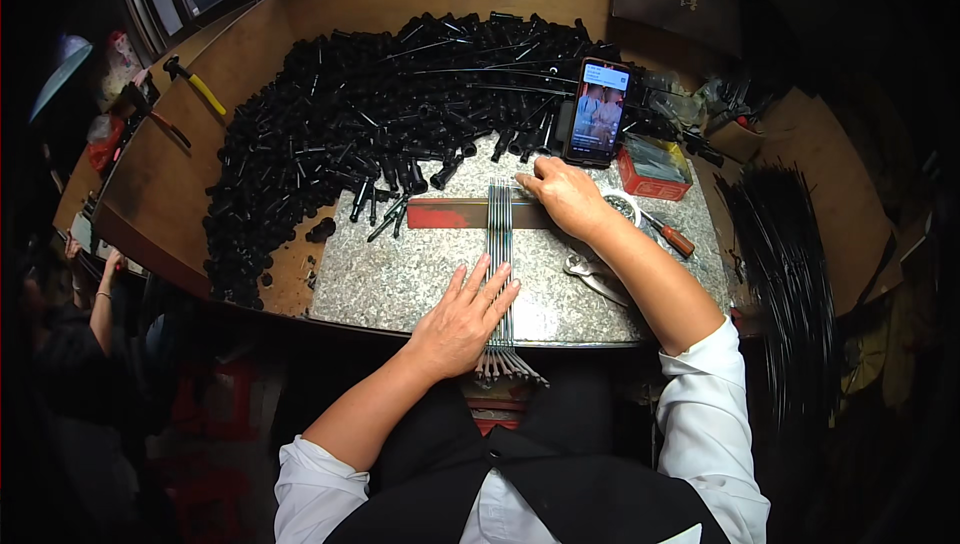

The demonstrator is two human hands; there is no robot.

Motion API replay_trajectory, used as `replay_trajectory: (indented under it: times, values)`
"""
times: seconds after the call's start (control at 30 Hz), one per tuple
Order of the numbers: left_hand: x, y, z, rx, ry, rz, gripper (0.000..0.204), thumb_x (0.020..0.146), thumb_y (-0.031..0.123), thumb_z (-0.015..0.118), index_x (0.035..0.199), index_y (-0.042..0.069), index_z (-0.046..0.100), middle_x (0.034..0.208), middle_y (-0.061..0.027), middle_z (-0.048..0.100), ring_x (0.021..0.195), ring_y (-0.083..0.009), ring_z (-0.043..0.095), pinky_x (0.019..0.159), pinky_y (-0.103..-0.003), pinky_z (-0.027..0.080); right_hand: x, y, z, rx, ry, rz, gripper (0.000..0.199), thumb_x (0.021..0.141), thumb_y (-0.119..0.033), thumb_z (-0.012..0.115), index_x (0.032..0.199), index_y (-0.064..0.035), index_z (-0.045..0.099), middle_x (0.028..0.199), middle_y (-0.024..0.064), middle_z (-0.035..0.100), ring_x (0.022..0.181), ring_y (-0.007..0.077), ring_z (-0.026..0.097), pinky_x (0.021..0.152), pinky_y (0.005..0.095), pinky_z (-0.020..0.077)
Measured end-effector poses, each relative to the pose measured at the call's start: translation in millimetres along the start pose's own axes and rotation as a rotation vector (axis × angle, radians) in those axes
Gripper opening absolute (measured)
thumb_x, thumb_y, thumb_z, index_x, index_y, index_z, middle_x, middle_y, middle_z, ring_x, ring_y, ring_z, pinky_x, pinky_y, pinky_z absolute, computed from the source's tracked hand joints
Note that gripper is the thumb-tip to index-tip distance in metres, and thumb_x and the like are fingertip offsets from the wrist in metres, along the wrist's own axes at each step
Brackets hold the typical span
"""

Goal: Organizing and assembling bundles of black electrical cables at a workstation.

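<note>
A speckled stone counter (385, 279) stood inside a wooden-walled work area. On it, the left hand (452, 329) lay flat, fingers spread and unclenched over a row of thin metal rods (500, 249). The right hand (570, 196) was curled by their far ends; whether it pinched any, I couldn't tell. The rods lay side by side across a red and dark bar (445, 214), their near ends fanning past the counter's front edge. They were probably light, stiff but springy, and apt to roll; the straight middle looked the best place for hold. The left fingers covered part of the row, the right hand hid the bar's end, and the dark-shadowed near tips were hard to make out.
</note>
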State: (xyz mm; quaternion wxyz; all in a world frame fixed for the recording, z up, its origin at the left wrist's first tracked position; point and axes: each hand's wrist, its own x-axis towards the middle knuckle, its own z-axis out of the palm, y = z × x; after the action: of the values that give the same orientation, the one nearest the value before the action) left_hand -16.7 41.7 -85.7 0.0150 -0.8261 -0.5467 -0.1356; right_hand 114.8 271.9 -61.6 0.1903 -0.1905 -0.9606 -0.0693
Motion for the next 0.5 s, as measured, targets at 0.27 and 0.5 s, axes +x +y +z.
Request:
replay_trajectory:
  times: [0.27,0.5]
  values:
    - [-0.9,-1.6,2.7,-0.005,0.015,0.0,0.069,0.073,0.006,0.059,0.138,-0.001,0.037,0.144,-0.0231,0.032,0.136,-0.0421,0.025,0.108,-0.054,0.026,0.0,0.7,-0.1,-0.018,0.017,-0.007,0.026,0.08,-0.012,0.052,0.103,-0.0079,0.066,0.089,0.0116,0.056,0.09,0.0272,0.057,0.073,0.0381,0.0492]
    - [-1.1,-2.2,4.6,0.006,0.021,0.007,0.068,0.073,0.007,0.058,0.137,-0.001,0.038,0.145,-0.0229,0.031,0.137,-0.042,0.025,0.108,-0.054,0.025,-0.3,0.7,1.3,0.002,0.004,-0.003,0.027,0.08,-0.012,0.052,0.104,-0.0083,0.065,0.089,0.0114,0.055,0.091,0.0274,0.057,0.074,0.0379,0.0489]
